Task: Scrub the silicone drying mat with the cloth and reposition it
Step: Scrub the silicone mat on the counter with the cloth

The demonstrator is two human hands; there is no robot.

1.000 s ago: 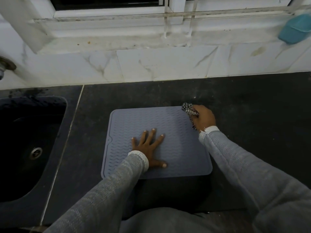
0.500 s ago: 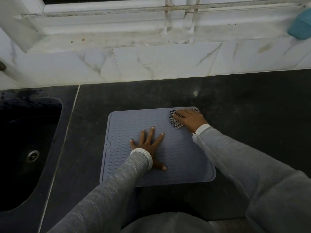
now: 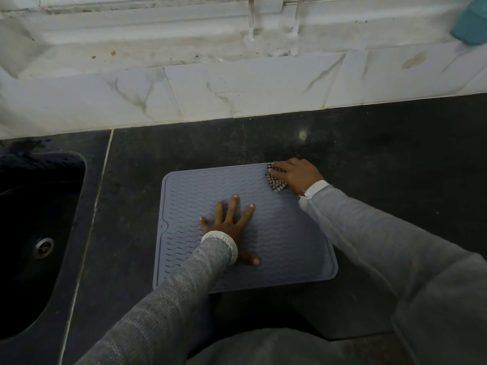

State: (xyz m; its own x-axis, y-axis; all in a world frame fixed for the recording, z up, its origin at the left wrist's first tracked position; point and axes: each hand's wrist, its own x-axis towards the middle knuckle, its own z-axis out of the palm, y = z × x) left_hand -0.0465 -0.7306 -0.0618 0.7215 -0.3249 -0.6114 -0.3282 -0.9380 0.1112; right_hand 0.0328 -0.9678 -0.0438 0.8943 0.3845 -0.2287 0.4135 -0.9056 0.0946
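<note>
Under the left hand's (image 3: 232, 227) flat, spread fingers the mat (image 3: 276, 233) lies pinned, yet the right hand's (image 3: 297, 175) fingers, clutching the cloth (image 3: 275, 181) at the far corner, could slip off onto the tabletop (image 3: 210, 143).

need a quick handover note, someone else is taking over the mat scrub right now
Left hand: flat, fingers spread, pressing the mat down near its middle.
Right hand: gripping the cloth at the mat's far right corner.
Mat lies flat on the counter, right of the sink.
Done: scrubbing under way.
Left: scrub the remaining surface, then reposition the mat.
</note>
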